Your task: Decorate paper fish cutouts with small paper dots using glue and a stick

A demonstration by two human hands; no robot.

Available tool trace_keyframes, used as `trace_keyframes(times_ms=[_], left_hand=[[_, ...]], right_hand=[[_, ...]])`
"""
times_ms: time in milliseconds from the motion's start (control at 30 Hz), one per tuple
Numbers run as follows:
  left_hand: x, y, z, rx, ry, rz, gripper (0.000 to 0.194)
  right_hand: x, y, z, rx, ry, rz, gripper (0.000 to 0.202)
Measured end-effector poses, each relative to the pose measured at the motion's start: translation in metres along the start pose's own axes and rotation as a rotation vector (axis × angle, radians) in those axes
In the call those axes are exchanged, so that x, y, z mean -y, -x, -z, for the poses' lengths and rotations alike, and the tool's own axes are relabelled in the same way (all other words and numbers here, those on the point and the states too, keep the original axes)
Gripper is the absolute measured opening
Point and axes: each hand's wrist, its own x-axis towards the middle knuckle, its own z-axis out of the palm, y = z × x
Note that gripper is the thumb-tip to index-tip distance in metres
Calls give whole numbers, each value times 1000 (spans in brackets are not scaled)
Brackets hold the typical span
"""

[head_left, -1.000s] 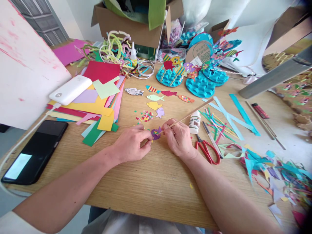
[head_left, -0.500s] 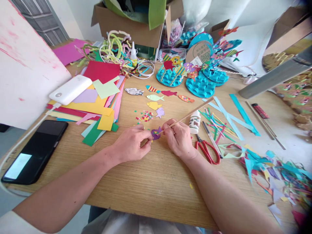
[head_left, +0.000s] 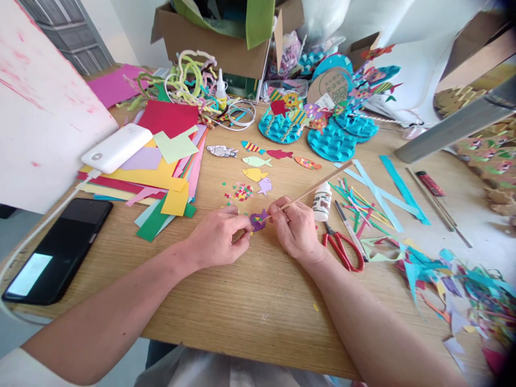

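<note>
A small purple paper fish (head_left: 257,221) with bits of coloured paper on it lies on the table between my hands. My left hand (head_left: 221,235) has its fingers pinched at the fish's left edge. Closed like a pen grip, my right hand (head_left: 293,228) holds a thin wooden stick (head_left: 318,186), whose lower tip meets the fish. Just beyond is a scatter of paper confetti (head_left: 241,192). Several cut paper fish, among them a yellow fish (head_left: 255,174) and a red fish (head_left: 279,154), lie farther back. A white glue bottle (head_left: 322,203) is beside my right hand.
Red-handled scissors (head_left: 343,250) and a pen (head_left: 347,219) lie right of my right hand, near paper strips and scraps (head_left: 451,290). On the left are a phone (head_left: 58,250), a power bank (head_left: 116,148) and coloured paper sheets (head_left: 169,118). Blue egg-tray crafts (head_left: 331,145) stand behind.
</note>
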Motion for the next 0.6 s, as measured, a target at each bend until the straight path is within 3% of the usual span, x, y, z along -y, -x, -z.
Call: trace_keyframes(times_ms=[600], left_hand=[[0,-1,1,-1,2,-4,12]], right_hand=[[-1,0,-1,-2,-13,8,25]])
